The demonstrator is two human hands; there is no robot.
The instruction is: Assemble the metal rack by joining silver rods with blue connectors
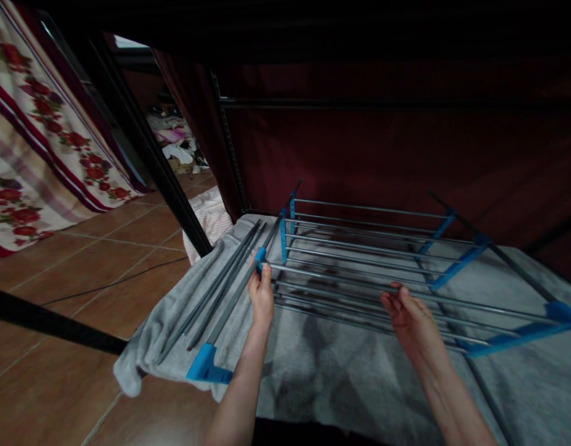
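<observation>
A drying rack of grey metal rods and blue plastic joints lies partly assembled on a grey blanket. My left hand is closed around a blue plastic joint on the rack's left side tube. My right hand pinches a thin metal rod, which runs from near that joint toward the right side. A blue corner piece sits on the near end of the left tube. Another long blue bracket joins several rod ends at the right.
Several loose grey tubes lie on the blanket left of the rack. Dark metal frame posts stand at the left, with a dark red curtain behind. Tiled floor, a black cable and a floral cloth are farther left.
</observation>
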